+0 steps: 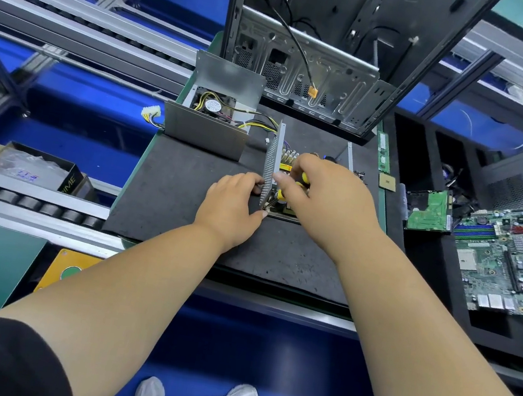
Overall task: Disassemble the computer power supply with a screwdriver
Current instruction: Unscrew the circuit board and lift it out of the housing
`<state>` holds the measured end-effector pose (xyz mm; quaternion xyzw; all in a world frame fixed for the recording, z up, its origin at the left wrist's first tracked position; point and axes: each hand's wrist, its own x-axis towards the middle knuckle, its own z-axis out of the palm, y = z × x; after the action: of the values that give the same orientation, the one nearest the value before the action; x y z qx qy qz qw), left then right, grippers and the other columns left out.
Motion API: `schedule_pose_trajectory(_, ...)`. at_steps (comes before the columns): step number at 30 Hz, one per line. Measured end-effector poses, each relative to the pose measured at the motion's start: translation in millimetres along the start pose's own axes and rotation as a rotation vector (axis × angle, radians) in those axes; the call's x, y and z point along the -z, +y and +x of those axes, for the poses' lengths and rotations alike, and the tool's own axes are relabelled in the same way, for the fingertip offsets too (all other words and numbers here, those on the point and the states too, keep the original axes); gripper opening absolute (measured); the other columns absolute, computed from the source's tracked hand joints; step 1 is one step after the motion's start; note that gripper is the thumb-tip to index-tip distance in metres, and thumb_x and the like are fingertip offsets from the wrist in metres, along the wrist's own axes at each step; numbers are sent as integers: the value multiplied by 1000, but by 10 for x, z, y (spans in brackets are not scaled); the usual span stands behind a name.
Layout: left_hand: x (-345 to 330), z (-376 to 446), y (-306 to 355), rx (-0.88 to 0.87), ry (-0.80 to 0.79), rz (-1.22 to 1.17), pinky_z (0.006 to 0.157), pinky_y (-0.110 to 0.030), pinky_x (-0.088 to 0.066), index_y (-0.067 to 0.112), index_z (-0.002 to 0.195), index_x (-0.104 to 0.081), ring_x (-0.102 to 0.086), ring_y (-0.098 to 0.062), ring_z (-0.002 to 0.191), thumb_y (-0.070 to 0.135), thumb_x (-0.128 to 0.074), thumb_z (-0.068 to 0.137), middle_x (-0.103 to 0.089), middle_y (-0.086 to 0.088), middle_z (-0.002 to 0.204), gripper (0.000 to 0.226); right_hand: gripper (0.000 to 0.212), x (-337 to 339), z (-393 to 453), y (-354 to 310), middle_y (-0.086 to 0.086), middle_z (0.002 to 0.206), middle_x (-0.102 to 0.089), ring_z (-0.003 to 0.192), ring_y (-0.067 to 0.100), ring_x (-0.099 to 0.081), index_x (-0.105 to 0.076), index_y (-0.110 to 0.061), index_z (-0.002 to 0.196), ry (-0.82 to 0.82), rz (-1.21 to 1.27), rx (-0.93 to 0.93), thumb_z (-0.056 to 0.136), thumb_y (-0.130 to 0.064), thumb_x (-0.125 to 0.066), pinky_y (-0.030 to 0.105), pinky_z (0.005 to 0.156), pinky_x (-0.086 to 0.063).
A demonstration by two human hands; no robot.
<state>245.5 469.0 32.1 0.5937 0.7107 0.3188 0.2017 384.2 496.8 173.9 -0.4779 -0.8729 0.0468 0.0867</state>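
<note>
The opened power supply base (272,162), with its perforated wall standing upright, sits on the dark foam mat (179,192). My left hand (232,205) grips the near end of that perforated wall. My right hand (318,196) holds a yellow-and-black screwdriver (304,177), its tip pointing down-left into the board inside the base. The tip and the screw are hidden by my fingers. The removed metal cover (212,112), with a fan and yellow-black wires, stands at the mat's far left.
An empty computer case (309,72) stands behind the mat. A foam tray at the right holds a motherboard (512,259), a hard drive (429,211), a RAM stick (383,151) and a CPU (387,182). A roller conveyor (25,201) runs at the left.
</note>
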Motion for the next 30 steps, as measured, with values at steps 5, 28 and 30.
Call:
schedule_pose_trajectory(5,7,-3,9,7,-1,-3,103,-39,-38,25,130,-51,-49,-19,115,34,-72,84,-60,10,118,52,22,-35,19,5,4,87,-64,79,26,-54,-57,-15,105,10,86,-30,101,-35,-49,34,61,-32)
schedule_pose_trajectory(28,4,-2,14,13,-1,-15,103,-38,-39,26,129,-52,-49,-17,114,34,-73,84,-60,11,116,51,19,-73,-8,6,6,98,-57,91,30,-52,-53,-10,106,45,93,-12,93,-23,-52,39,71,-40)
schedule_pose_trajectory(30,7,-2,12,12,-3,-15,103,-38,-39,26,129,-52,-49,-16,114,34,-73,84,-60,12,116,50,28,-77,-10,17,3,88,-59,80,29,-54,-51,-14,104,71,-29,-8,99,-40,-47,35,61,-32)
